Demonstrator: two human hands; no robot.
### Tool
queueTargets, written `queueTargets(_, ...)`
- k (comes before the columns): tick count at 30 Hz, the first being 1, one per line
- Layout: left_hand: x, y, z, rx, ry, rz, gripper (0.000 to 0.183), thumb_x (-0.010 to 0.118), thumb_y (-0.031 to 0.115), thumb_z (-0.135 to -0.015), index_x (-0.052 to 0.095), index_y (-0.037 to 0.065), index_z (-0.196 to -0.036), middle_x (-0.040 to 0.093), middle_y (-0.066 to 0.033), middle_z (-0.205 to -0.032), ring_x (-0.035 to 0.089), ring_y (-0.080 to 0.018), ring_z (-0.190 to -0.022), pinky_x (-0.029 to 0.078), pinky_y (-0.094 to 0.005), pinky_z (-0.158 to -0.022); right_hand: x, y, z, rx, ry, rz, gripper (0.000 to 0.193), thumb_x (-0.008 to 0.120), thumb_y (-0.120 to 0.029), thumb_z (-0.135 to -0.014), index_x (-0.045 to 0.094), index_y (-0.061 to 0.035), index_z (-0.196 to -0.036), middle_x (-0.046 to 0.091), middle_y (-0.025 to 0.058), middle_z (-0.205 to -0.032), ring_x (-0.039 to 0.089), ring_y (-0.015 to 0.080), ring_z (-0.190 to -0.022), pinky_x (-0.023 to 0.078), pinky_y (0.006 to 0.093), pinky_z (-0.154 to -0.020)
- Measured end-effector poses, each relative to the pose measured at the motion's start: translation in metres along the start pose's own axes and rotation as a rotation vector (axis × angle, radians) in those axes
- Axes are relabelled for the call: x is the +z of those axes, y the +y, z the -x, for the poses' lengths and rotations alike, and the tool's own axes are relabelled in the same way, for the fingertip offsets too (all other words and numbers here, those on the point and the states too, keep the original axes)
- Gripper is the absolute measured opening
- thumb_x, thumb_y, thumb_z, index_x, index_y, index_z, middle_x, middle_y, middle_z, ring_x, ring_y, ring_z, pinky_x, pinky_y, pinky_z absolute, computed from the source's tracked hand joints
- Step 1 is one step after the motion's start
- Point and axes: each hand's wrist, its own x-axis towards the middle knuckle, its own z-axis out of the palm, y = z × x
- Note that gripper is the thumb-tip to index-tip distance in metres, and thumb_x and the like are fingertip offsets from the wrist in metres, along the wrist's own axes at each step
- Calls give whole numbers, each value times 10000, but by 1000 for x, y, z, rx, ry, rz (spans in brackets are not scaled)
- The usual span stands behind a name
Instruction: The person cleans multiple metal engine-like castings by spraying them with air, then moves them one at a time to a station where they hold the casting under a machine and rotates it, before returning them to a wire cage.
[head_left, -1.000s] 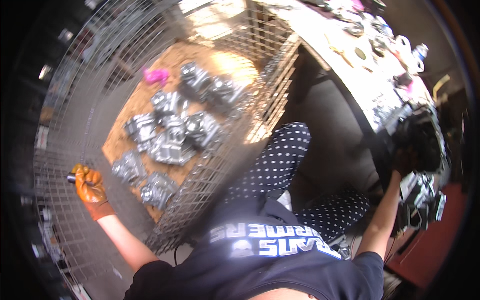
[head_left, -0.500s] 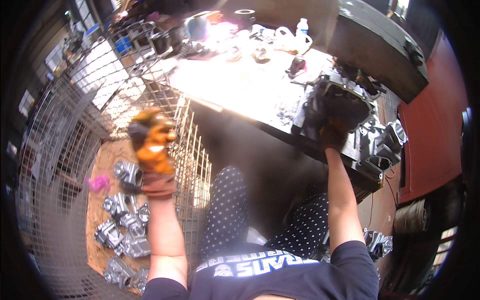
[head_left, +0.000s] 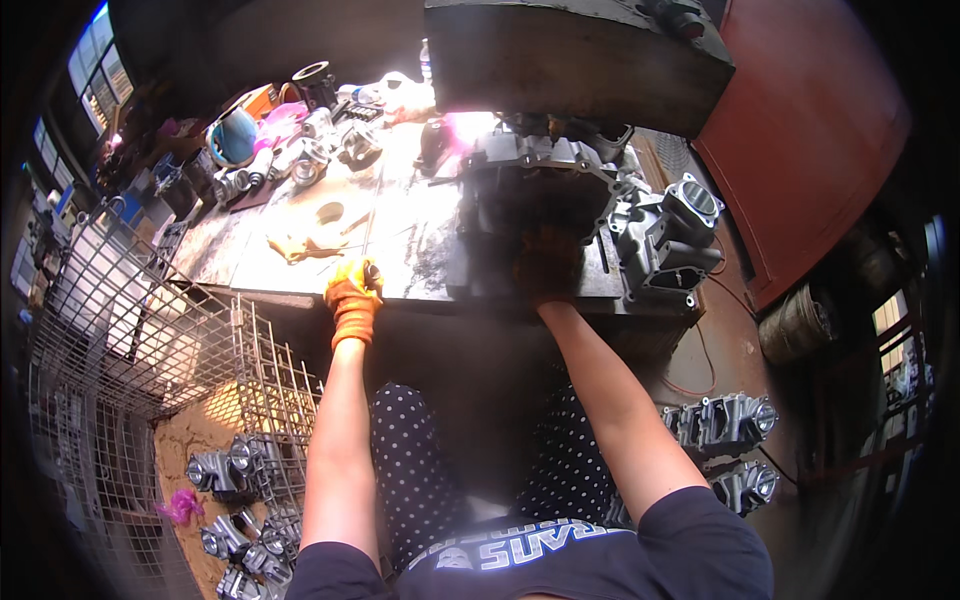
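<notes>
My left hand (head_left: 354, 292), in an orange work glove, is at the front edge of the metal worktable (head_left: 405, 275). Its fingers are curled, and a small dark patch shows at them; what they hold, if anything, is not clear. In deep shadow, my gloved right hand (head_left: 547, 262) reaches to a large metal housing casting (head_left: 540, 160) with a bolted-flange rim. The shadow hides how those fingers lie. Just right of the housing, a grey cast part with a round port (head_left: 662, 240) sits on the table corner.
A wire-mesh cage (head_left: 110, 330) at left contains cardboard, several castings (head_left: 235, 535) and a pink scrap (head_left: 182, 507). More castings (head_left: 722, 420) lie low at right. A heavy dark block (head_left: 570, 65) overhangs the table's back. Small metal parts (head_left: 310, 160) crowd the far left.
My left hand has swung from above the mesh cage to the worktable's front edge. My right hand stays at the housing. The view has turned to the right.
</notes>
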Motion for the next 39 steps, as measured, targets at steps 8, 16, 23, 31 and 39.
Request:
queueTargets(8, -12, 64, -15, -38, 237, -302, 436, 532, 99, -761, 507, 109, -1196, 491, -117, -1213, 435, -298, -1166, 332, -435, -982, 29, 10, -2, -1, -21, -135, 389, 438, -301, -846, 527, -58, -1135, 515, 199, -1081, 479, 345, -1012, 339, 470, -902)
queueTargets(16, 15, 219, -11, 215, 55, 631, 459, 464, 6, -726, 490, 5, -1185, 534, -196, -1155, 480, -374, -1114, 384, -414, -964, 11, 3, 3, -79, 121, -78, 296, 462, -310, -837, 555, -67, -978, 531, 149, -969, 509, 302, -936, 393, 456, -822)
queueTargets(23, 57, 229, -42, 183, 8, 623, 506, 535, 175, -788, 422, 22, -1256, 498, -210, -1185, 500, -374, -1060, 418, -426, -878, 45, 45, 4, -80, 142, -79, 367, 439, -308, -851, 525, -74, -1120, 542, 150, -1091, 522, 267, -992, 415, 393, -827)
queueTargets(31, 87, 237, -45, 426, 23, 177, 719, 584, 423, -793, 337, 30, -1341, 444, -170, -1293, 420, -331, -1189, 290, -423, -1029, 23, 104, 123, 92, -434, -619, 242, 614, -243, -767, 614, -81, -947, 622, 169, -854, 614, 303, -843, 494, 387, -679)
queueTargets(39, 140, 214, -46, 359, 87, -10, 601, 497, 375, -858, 347, 48, -1340, 384, -173, -1343, 343, -313, -1262, 228, -422, -1071, 20, 90, 132, 118, -1017, -193, 359, 574, -341, -797, 623, -85, -1043, 633, 136, -1034, 624, 289, -931, 493, 390, -785)
